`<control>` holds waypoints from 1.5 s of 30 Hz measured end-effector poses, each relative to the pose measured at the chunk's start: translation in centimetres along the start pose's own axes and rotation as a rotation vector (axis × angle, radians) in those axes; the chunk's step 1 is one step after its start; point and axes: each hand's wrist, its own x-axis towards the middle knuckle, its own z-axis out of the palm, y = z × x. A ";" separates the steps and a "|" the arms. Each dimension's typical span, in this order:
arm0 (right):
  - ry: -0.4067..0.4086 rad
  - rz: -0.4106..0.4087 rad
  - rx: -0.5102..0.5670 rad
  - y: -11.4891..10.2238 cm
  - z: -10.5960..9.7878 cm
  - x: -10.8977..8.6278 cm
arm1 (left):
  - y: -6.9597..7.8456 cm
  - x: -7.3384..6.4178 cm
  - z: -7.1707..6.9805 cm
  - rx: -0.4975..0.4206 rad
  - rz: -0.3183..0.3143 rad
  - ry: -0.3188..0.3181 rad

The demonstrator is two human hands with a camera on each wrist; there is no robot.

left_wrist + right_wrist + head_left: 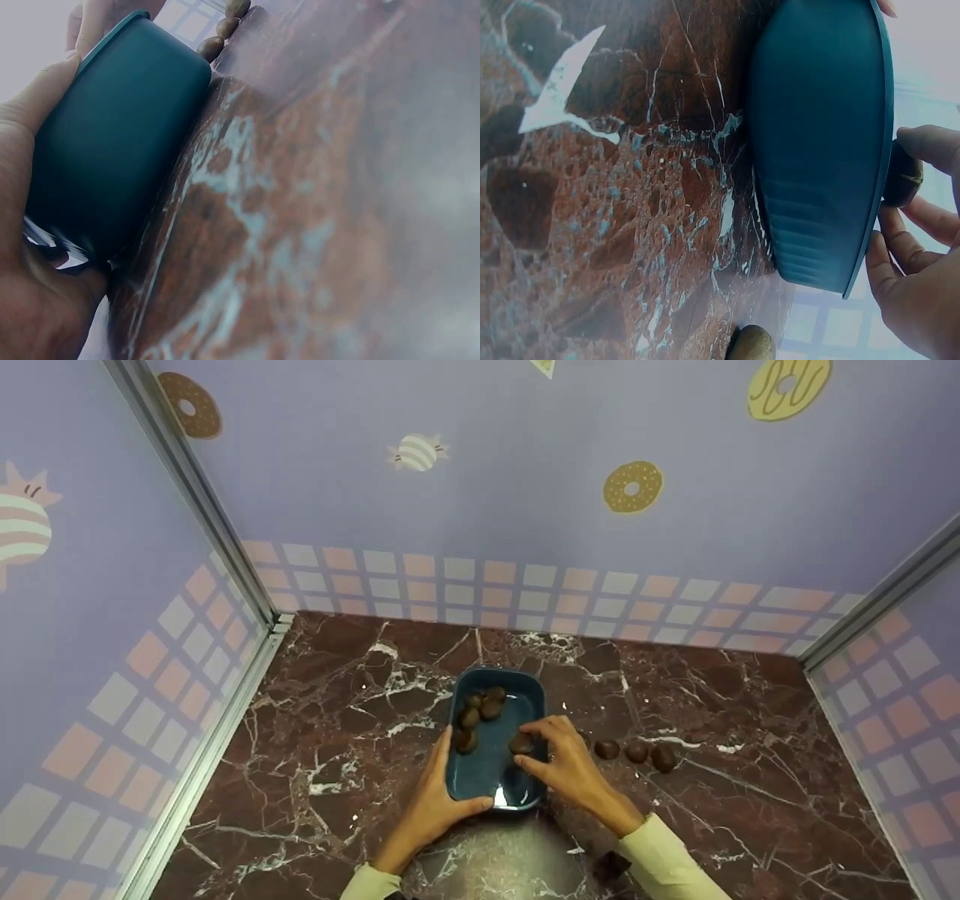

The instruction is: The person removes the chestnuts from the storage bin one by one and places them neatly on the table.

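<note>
A deep blue-green rectangular dish (480, 780) stands on the marble surface, with several brown chestnuts (491, 708) gathered along its left side and far end. My left hand (433, 802) holds the dish by its near left corner, thumb at the near rim and fingers along the left wall. Over the right part of the dish, my right hand (566, 761) pinches another chestnut (904, 174) between thumb and fingers, at rim height in the right wrist view. Outside the dish, just right of that hand, more chestnuts (637, 751) lie in a row.
Dark red-brown marble (337, 720) with white veins forms the work surface. Lilac panels (510, 510) with printed sweets and checks enclose it at the back and both sides. A small dark object (611, 868) lies beside the right sleeve.
</note>
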 end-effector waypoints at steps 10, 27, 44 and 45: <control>0.005 -0.013 0.000 0.1 0.0 -0.1 | 0.1 -0.1 0.0 -0.021 -0.013 -0.008; 0.047 -0.045 -0.027 0.5 -0.3 -0.1 | 0.2 -0.2 -0.1 -0.032 -0.010 -0.013; 0.047 0.006 -0.061 2.4 -4.0 -2.1 | 0.1 0.0 0.1 -0.012 -0.018 0.002; 0.047 0.009 -0.067 2.5 -4.3 -2.2 | 0.1 0.0 0.1 -0.011 -0.015 0.005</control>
